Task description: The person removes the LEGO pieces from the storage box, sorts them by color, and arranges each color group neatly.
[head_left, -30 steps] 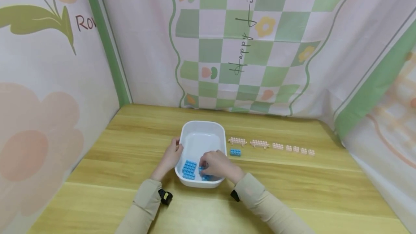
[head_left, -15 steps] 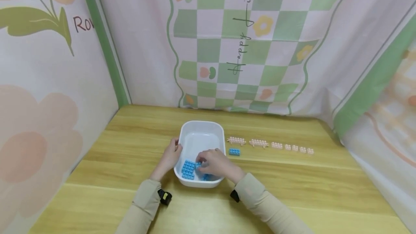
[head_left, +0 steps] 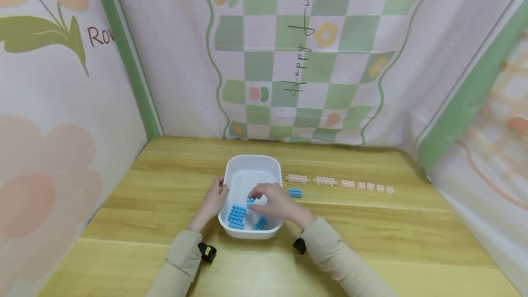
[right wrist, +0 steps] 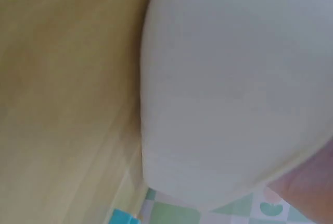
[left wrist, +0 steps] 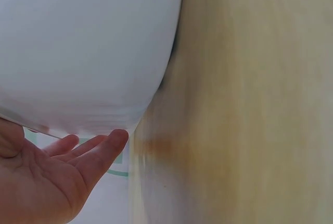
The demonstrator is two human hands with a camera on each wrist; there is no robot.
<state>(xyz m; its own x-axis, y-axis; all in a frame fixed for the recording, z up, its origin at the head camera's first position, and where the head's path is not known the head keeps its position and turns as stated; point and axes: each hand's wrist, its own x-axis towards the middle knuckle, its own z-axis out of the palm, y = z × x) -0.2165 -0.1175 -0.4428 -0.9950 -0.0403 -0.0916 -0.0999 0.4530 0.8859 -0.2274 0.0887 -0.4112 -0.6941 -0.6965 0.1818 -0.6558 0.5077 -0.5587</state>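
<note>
In the head view a white plastic tub (head_left: 253, 162) stands on the table with blue studded building blocks in it. My left hand (head_left: 212, 198) holds the tub's left rim; in the left wrist view its fingers (left wrist: 106, 156) lie along the outer wall. Over the tub's right side reaches my right hand (head_left: 273, 200), pinching a small blue building block (head_left: 250, 201) between thumb and fingers. Below it, a larger group of blue blocks (head_left: 237, 217) lies at the front left of the tub and another blue block (head_left: 260, 223) at the front right. The right wrist view mostly shows the tub's outer wall (right wrist: 229, 88).
Right of the tub a blue block (head_left: 294, 193) sits on the wooden table (head_left: 371, 242). Behind it runs a row of pale pink pieces: two longer ones with side pegs (head_left: 325, 181), then a shorter block (head_left: 348, 184) and several small ones (head_left: 371, 187). Printed curtains (head_left: 288, 58) enclose the table.
My right hand has drawn a small blue block up from the others, uncovering the blue block at the tub's front right. My left hand keeps its hold on the rim. The head view has shifted slightly.
</note>
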